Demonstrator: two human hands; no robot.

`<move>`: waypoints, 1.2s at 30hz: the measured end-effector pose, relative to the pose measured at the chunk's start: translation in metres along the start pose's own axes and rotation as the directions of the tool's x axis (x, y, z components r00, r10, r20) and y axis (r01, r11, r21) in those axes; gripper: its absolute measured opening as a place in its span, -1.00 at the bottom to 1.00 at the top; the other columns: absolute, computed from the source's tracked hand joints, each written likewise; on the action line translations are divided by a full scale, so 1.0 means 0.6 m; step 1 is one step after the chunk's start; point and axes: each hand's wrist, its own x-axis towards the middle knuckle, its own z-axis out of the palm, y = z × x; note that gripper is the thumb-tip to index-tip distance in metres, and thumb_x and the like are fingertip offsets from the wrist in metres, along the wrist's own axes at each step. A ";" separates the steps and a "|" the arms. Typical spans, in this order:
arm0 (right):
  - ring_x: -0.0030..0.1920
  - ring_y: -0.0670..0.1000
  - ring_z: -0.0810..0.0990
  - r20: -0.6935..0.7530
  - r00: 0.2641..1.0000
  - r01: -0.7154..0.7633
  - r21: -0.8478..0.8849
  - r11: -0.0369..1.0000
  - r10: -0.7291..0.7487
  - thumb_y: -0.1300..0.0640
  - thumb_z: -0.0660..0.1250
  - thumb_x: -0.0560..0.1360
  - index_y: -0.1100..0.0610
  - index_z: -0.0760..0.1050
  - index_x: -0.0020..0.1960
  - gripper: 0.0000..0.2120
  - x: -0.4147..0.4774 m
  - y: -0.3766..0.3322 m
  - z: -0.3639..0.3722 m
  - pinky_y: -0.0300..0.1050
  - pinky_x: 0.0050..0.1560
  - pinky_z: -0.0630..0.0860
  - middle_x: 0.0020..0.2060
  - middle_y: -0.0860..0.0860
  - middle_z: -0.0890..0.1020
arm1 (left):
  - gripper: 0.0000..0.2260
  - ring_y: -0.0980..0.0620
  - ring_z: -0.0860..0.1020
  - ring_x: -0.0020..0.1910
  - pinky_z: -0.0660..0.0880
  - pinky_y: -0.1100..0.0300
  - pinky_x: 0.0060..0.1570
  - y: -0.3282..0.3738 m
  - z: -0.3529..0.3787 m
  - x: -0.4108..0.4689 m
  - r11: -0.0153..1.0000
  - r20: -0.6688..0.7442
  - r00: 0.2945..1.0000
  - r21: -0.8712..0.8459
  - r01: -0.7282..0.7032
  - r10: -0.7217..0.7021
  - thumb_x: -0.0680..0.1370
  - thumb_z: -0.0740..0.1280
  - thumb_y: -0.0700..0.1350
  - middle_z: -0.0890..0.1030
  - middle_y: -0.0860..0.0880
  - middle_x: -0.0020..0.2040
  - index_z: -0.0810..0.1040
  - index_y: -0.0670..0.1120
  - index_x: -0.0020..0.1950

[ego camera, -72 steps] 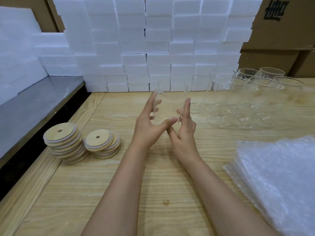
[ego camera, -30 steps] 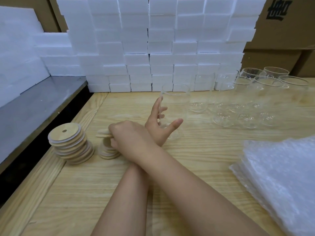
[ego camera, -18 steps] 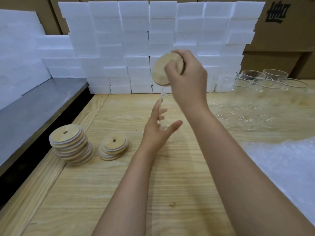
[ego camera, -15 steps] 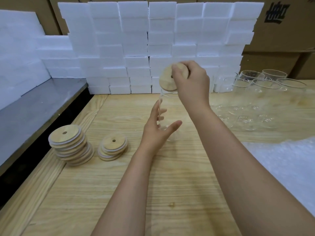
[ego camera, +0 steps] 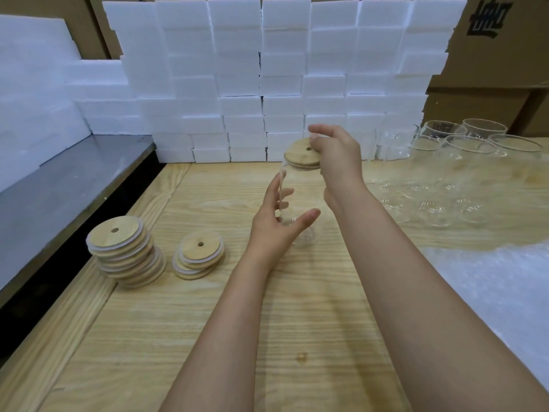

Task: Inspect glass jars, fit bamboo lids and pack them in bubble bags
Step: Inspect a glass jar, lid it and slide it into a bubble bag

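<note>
On the surface, my left hand cups the upright jar while my right hand, fingertips pinching, has brought the lid from mid-air onto its mouth, ready for pressing home.

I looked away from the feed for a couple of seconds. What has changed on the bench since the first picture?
The right hand let go of the glass jar, reached across to the shorter lid stack, took a bamboo lid, lifted it and brought it down onto the jar's mouth. The left hand kept holding the jar upright on the bench. The taller lid stack, empty jars and bubble bags stayed put.
</note>
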 end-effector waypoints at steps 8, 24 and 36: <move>-0.32 -0.27 0.52 -0.003 1.000 -0.020 0.112 0.993 0.020 0.27 0.22 0.55 0.10 0.60 -0.17 -0.78 0.002 0.011 0.005 -0.52 -0.37 0.35 -0.27 -0.12 0.60 | -0.23 0.35 0.40 0.24 0.41 0.36 0.01 -0.003 0.000 -0.001 1.000 -0.003 1.000 -0.017 0.008 -0.008 0.39 0.51 0.09 0.45 0.29 0.23 0.14 0.36 0.46; 0.25 0.22 0.43 -0.109 0.956 0.107 -0.739 0.666 -0.274 0.03 0.14 0.62 0.07 0.45 0.29 -0.71 -0.061 -0.042 -0.114 0.13 0.25 0.39 0.24 0.15 0.50 | -0.24 0.15 0.29 0.44 0.27 0.65 0.04 -0.017 0.009 0.008 1.000 0.015 1.000 -0.026 -0.001 0.001 0.51 0.42 -0.01 0.25 0.04 0.52 0.02 0.17 0.56; 0.16 0.42 0.37 -0.440 0.890 -0.454 -0.879 0.147 0.116 0.39 0.22 0.47 0.29 0.26 0.35 -0.55 -0.094 0.064 -0.316 0.17 0.10 0.42 0.19 0.42 0.31 | -0.23 0.20 0.29 0.44 0.31 0.46 0.11 -0.015 0.008 0.007 1.000 0.020 1.000 -0.020 0.011 -0.010 0.49 0.40 0.08 0.31 0.05 0.49 0.00 0.20 0.56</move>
